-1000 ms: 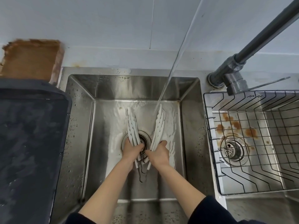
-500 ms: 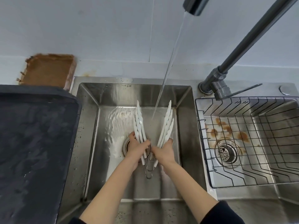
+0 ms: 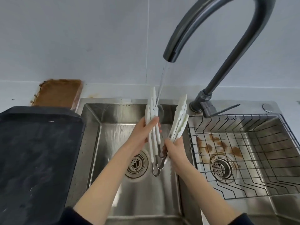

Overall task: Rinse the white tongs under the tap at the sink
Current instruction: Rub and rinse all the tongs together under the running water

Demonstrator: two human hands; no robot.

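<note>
Several white tongs with metal hinge ends are spread in a V above the left sink basin. My left hand grips the left bundle of arms. My right hand grips the right bundle lower down. The dark curved tap runs, and its stream of water lands on the tips of the left arms. The metal hinge loops hang below my hands over the basin floor.
A round drain sits in the left basin floor. The right basin holds a black wire rack and rust stains. A dark tray lies on the left counter, with a brown worn patch behind it.
Both hands have lifted the tongs from the basin floor up towards the spout. The stream now hits the left arms' tips instead of falling between them. The camera view has tilted up.
</note>
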